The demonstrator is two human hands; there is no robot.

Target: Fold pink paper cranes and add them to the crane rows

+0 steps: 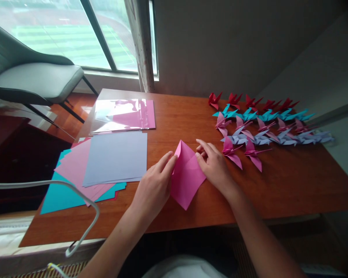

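Observation:
A bright pink sheet of origami paper (187, 181), partly folded into a kite-like shape, lies near the front of the wooden table between my hands. My left hand (158, 179) pinches its left edge between thumb and fingers. At the upper right edge, the thumb and fingertips of my right hand (213, 164) touch the paper, its other fingers bent and slightly apart. One point of the paper aims away from me, another toward me. Just right of my right hand stand two bright pink paper cranes (253, 153).
Rows of red cranes (251, 102), turquoise cranes (248, 115), light pink cranes (222, 122) and lavender cranes (261, 138) fill the right side. At left lie lavender sheets (116, 158), turquoise sheets (60, 199) and a clear packet (104, 116). A white cable (87, 200) crosses the left front.

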